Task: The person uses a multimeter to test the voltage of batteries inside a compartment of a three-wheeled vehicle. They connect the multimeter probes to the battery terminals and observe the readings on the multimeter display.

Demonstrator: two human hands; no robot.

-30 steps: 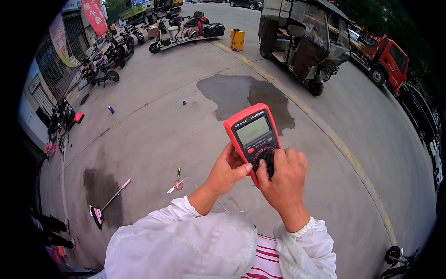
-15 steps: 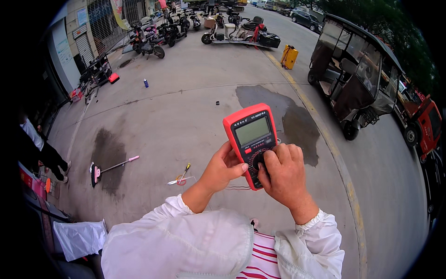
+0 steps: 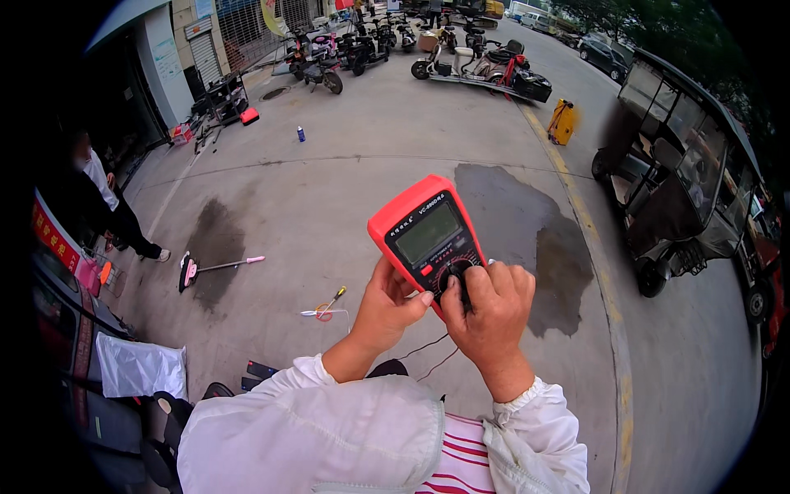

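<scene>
A digital multimeter [image 3: 430, 237] in a red case is held up in front of my chest, tilted to the left. Its screen looks blank. My left hand [image 3: 385, 306] grips the left side of the case, thumb on the front edge. The closed fingers and thumb of my right hand [image 3: 491, 313] pinch the black rotary dial [image 3: 455, 281], covering part of it. Below the meter, thin dark and red test leads [image 3: 438, 365] hang down. On the ground lie a yellow-handled screwdriver [image 3: 339, 294] and an orange-handled tool [image 3: 322, 313] beside a thin pale wire.
A pink-handled broom [image 3: 222, 266] lies left, near a standing person [image 3: 123, 206]. A blue can [image 3: 301, 133] stands farther off. Parked scooters [image 3: 485, 70] line the back. A covered three-wheeler [image 3: 687, 165] and a yellow case [image 3: 563, 122] are on the right, past a wet patch [image 3: 527, 222].
My view has turned left, so the surroundings sit farther right. The multimeter leans more to the left, and more of its leads shows. Both hands keep their hold, the right on the dial.
</scene>
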